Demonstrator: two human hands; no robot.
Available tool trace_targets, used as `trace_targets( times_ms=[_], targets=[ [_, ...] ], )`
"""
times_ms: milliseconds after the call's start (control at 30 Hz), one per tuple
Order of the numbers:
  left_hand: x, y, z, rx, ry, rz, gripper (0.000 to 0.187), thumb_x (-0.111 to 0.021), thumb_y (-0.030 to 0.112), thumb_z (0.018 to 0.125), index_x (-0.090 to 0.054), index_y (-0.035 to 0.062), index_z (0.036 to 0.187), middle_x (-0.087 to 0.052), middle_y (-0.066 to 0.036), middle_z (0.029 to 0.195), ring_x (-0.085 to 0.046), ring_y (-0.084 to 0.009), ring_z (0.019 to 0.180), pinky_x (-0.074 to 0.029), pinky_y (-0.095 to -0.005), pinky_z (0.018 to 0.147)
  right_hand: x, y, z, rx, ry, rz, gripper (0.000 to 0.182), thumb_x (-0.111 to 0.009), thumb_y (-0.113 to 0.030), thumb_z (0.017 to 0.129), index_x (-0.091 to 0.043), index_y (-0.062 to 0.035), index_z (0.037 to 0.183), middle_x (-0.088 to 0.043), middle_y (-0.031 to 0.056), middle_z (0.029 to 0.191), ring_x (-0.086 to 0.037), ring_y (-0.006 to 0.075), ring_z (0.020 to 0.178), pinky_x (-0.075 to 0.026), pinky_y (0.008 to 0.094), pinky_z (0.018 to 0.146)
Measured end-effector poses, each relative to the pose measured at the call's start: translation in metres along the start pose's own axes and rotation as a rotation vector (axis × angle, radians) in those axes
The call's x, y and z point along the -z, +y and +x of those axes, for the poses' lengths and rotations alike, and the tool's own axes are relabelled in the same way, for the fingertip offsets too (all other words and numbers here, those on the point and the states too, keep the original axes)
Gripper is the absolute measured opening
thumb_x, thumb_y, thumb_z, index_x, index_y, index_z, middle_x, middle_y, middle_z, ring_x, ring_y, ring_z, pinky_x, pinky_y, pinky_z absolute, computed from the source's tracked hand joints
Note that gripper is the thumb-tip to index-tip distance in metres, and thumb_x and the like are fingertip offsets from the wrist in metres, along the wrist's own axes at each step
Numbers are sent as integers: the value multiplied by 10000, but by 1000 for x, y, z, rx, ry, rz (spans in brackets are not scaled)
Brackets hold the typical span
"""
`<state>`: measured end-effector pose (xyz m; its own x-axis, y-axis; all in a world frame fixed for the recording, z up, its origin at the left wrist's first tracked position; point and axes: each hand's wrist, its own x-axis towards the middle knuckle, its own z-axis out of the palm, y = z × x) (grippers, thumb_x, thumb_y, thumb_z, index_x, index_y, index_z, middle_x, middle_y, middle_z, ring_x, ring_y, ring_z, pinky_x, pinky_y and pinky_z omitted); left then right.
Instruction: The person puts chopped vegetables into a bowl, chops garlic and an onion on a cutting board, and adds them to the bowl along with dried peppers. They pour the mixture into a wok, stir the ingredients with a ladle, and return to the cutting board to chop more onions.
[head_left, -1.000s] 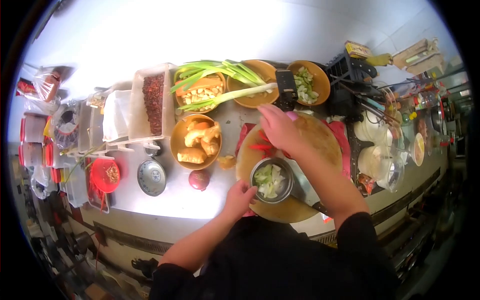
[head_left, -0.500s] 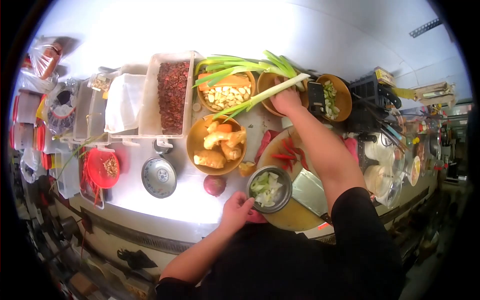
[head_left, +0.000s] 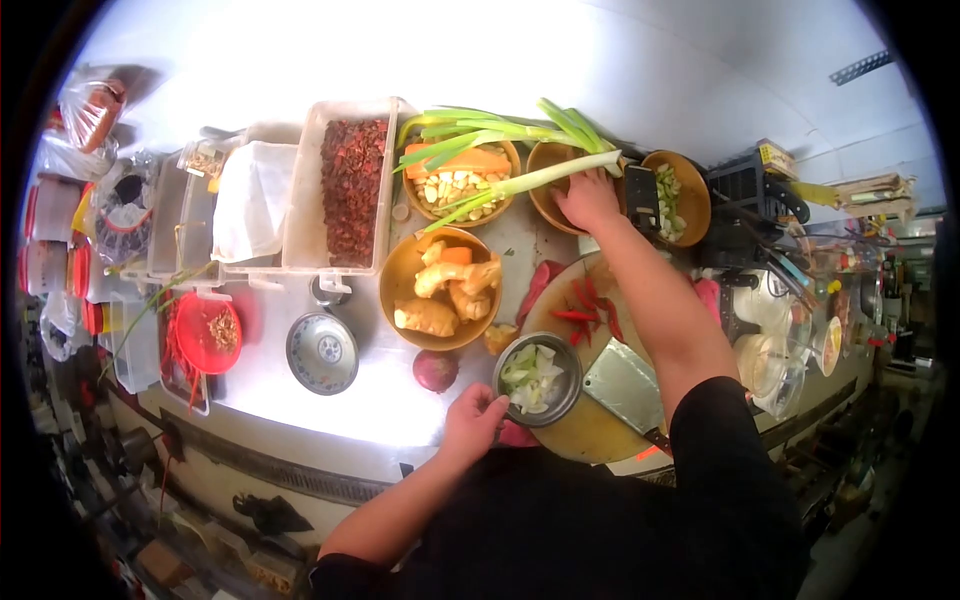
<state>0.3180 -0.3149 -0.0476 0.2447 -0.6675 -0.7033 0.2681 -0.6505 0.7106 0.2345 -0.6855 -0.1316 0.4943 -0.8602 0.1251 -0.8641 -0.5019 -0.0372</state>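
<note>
Across from the round wooden board point(head_left: 572, 438), my right hand point(head_left: 590, 200) has moved into the round brown bowl point(head_left: 541, 158); its grip is hidden. My left hand's point(head_left: 474, 422) grip pinches the rim of the grey metal bowl of chopped green-white vegetable point(head_left: 574, 378), near red chillies point(head_left: 612, 318).

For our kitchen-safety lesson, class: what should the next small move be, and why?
Probably the left hand should nudge the metal bowl further onto the chopping board: it overhangs the board's edge, and that hand is at its rim, while the right hand reaches into a brown bowl.
</note>
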Motion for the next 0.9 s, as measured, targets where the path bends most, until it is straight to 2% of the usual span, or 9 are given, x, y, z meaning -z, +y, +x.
trace_targets(
  times_ms=[67,233,333,400,433,533,633,867,900],
  targets=[
    [1,-1,-1,18,-3,-11,208,-643,166,883,-496,45,798,-577,-36,663,-554,-97,562,-447,-245,492,8,3,7,-11,-409,175,535,-575,-362,868,-512,-15,1271,-489,228,1318,-431,374,1243,-390,415,1025],
    [1,-12,0,-7,4,-19,202,-642,166,883,-500,43,808,-582,-35,671,-560,-98,571,-450,-243,507,7,5,-2,86,-233,221,445,-562,-302,881,-553,-13,1219,-533,222,1260,-503,374,1159,-408,414,1006],
    [1,-15,1,-4,-6,-30,198,-642,166,883,-503,42,816,-585,-36,676,-564,-100,575,-453,-245,510,9,9,-9,298,-208,236,397,-528,-293,899,-580,-40,1201,-581,189,1189,-540,371,1103,-424,416,986],
    [1,-10,-1,-5,-5,-16,197,-642,167,883,-505,41,818,-588,-38,680,-567,-100,577,-454,-246,511,33,4,-13,306,-562,229,340,-511,-269,911,-625,-52,1146,-604,167,1140,-561,342,1072,-453,407,925],
    [1,-9,-3,-4,-1,1,196,-642,167,882,-507,41,820,-592,-39,684,-569,-101,579,-456,-248,513,37,5,-18,308,-563,227,340,-511,-269,911,-625,-52,1146,-604,167,1140,-561,342,1072,-453,407,925],
    [1,-16,-1,-4,3,-15,191,-644,165,882,-510,41,825,-598,-42,689,-573,-103,581,-460,-252,517,40,22,-24,261,-496,414,313,-482,-227,918,-648,-44,1109,-632,171,1086,-591,304,1042,-467,381,878],
    [1,-16,-2,3,16,11,187,-646,164,880,-514,40,831,-601,-46,690,-577,-107,580,-462,-254,522,29,36,-9,-158,-396,818,330,-477,-179,892,-633,-35,1144,-653,189,1078,-618,276,1024,-455,348,887],
    [-4,-20,-1,-2,17,30,184,-643,160,881,-514,38,832,-597,-48,686,-574,-109,574,-465,-255,530,21,30,-1,20,-371,650,327,-492,-142,878,-614,-47,1167,-639,188,1115,-600,298,1064,-451,375,922],
    [-4,-21,-2,-13,15,24,185,-642,160,883,-513,38,832,-595,-47,685,-573,-108,573,-465,-254,528,46,20,-8,86,-417,372,307,-525,-130,861,-622,-58,1142,-644,178,1098,-602,304,1054,-458,386,914]
  ],
)
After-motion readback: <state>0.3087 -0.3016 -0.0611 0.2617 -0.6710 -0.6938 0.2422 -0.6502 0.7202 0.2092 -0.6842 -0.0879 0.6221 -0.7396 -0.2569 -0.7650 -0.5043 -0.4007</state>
